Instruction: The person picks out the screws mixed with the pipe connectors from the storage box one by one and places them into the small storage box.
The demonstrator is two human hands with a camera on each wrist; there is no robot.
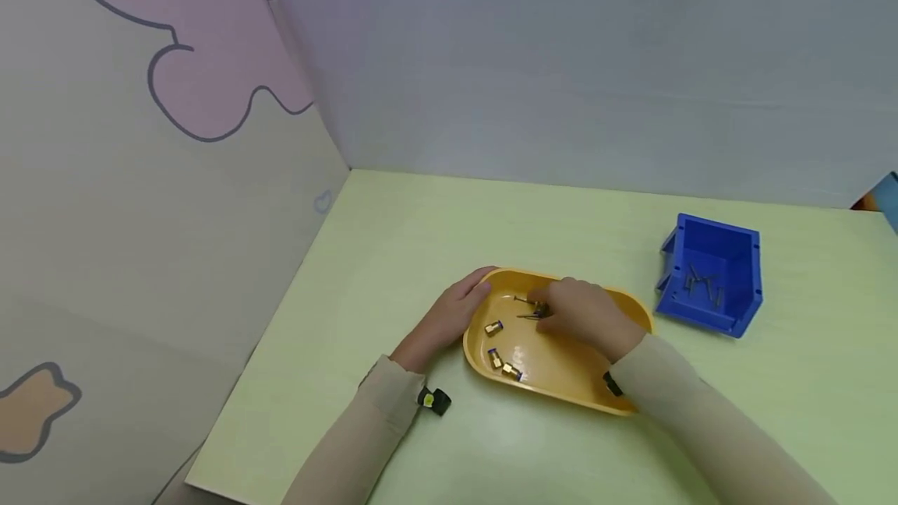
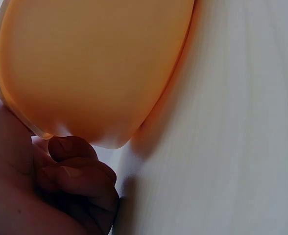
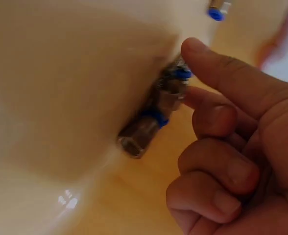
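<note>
My left hand [image 1: 449, 318] rests on the green table [image 1: 393, 256] against the left end of the yellow tray [image 1: 561, 388]. The thumb lies along the tray's rim, and in the left wrist view my fingers [image 2: 80, 171] are curled under its edge, so that hand grips the tray.

My right hand [image 1: 585, 314] is down inside the tray, near the far wall. In the right wrist view its fingers are curled, and the thumb and forefinger pinch at a small cluster of brass fittings [image 3: 156, 115] with blue rings, which lie against the tray's inner wall. The close view is blurred, so I think the fingertips have hold of one fitting, but I cannot say how firmly or how many pieces are stuck together there. From the head view a few thin dark pins [image 1: 528, 308] lie just beside my fingertips.

Three more brass fittings [image 1: 494, 327] lie loose on the tray floor, nearer to me and towards the left end.

A blue bin [image 1: 712, 271] stands on the table to the right of the tray, apart from it, with several dark pins inside.
</note>
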